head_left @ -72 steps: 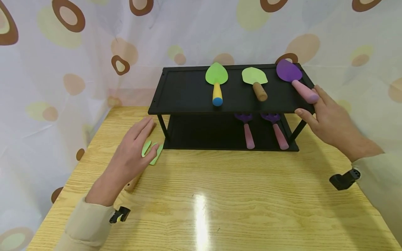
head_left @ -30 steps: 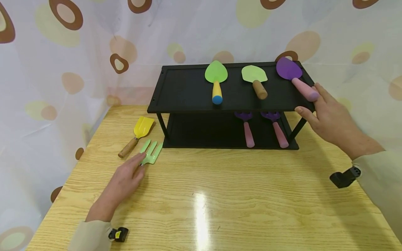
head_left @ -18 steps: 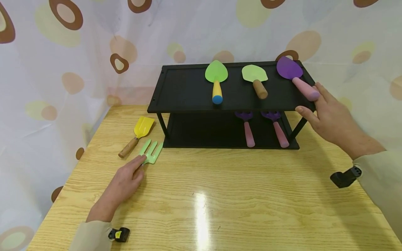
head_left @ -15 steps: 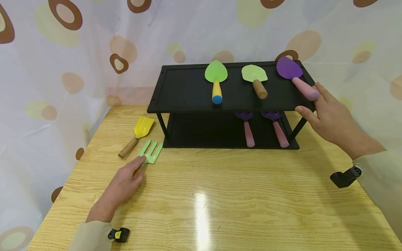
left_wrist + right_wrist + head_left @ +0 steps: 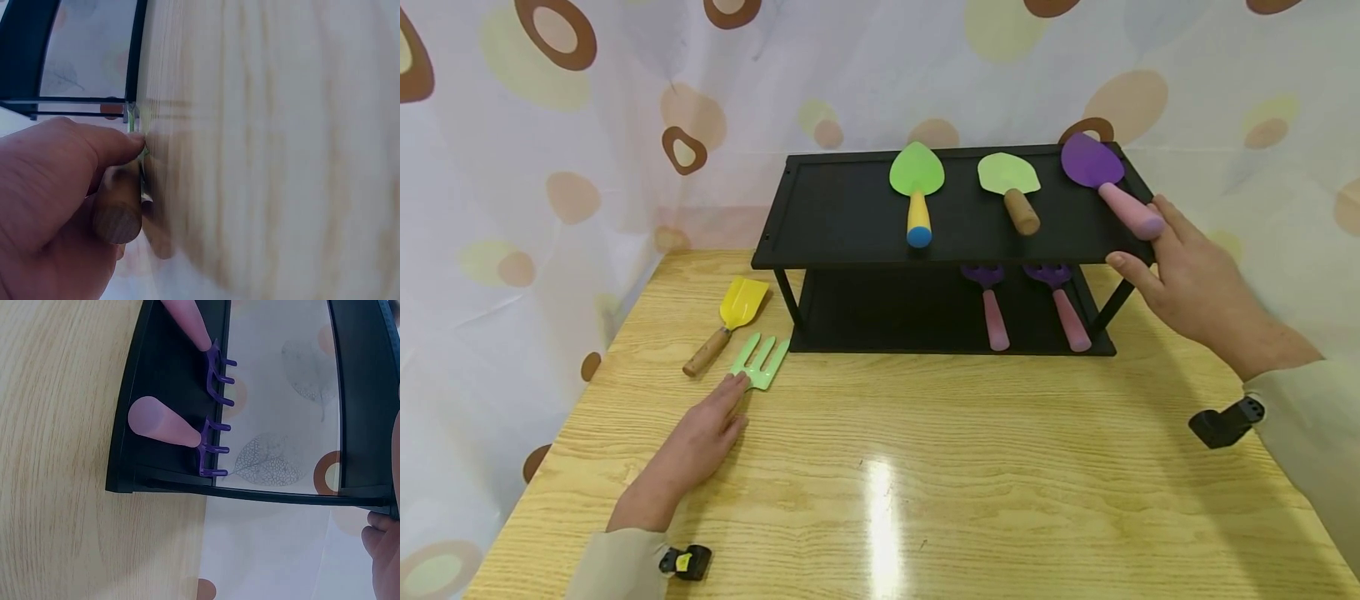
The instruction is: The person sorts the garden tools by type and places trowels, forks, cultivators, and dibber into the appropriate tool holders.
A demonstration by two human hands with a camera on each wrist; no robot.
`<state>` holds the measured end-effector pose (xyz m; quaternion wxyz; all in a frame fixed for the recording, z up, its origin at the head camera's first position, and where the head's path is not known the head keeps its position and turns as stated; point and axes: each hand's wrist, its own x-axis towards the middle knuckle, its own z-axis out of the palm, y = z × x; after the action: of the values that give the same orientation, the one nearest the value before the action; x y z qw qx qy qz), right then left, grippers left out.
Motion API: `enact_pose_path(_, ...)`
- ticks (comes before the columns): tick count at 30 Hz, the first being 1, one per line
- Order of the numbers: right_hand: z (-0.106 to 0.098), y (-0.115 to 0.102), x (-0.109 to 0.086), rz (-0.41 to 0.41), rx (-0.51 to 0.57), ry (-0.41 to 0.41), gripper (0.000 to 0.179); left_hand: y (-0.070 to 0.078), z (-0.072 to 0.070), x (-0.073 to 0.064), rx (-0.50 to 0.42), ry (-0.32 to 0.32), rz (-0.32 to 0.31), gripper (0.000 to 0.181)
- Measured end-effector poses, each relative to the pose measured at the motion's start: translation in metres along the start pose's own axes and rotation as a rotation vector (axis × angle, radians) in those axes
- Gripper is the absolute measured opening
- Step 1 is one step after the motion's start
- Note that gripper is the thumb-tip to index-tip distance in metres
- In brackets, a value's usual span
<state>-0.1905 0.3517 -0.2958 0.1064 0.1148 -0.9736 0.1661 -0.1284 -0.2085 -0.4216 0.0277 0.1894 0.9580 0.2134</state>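
My left hand (image 5: 703, 433) is low over the table at the left, its fingers about the wooden handle (image 5: 117, 215) of a light green hand fork (image 5: 760, 367). In the left wrist view the handle lies between thumb and fingers. The fork's tines point toward the rack; most of the handle is hidden under the hand in the head view. My right hand (image 5: 1198, 287) holds the front right corner of a black two-tier rack (image 5: 842, 212), thumb at the front edge. Beside those fingers lies a purple hand trowel (image 5: 1092, 161) with a pink handle.
On the upper tier lie a green trowel (image 5: 917, 171) with a yellow handle and a pale green trowel (image 5: 1009, 173). Two purple forks with pink handles (image 5: 164, 422) lie below. A yellow shovel (image 5: 742, 302) rests left of the rack. Patterned cloth (image 5: 865, 75) hangs behind.
My left hand has drawn back from above the yellow shovel and green fork, down to the fork's handle; its fingers look slightly straighter than half a second ago. My right hand has stayed on the rack.
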Motion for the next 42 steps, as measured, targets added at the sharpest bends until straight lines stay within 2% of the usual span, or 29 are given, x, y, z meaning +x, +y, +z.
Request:
enact_pose_path(9, 0.001, 0.002, 0.0, 0.005, -0.019, 0.002, 0.067, -0.001, 0.0, -0.003, -0.029, 0.013, 0.002, 0.051)
enact_pose_path(14, 0.001, 0.002, 0.0, 0.001, -0.015, 0.008, 0.067, -0.002, -0.001, -0.005, -0.009, 0.049, 0.013, 0.049)
enact_pose_path(30, 0.0, 0.0, 0.001, 0.008, -0.012, 0.002, 0.067, 0.003, -0.007, -0.008, 0.082, 0.299, 0.147, 0.04)
enact_pose_path(42, 0.001, 0.002, 0.001, 0.019, -0.014, -0.008, 0.07, 0.014, -0.017, -0.01, 0.114, 0.296, 0.214, 0.038)
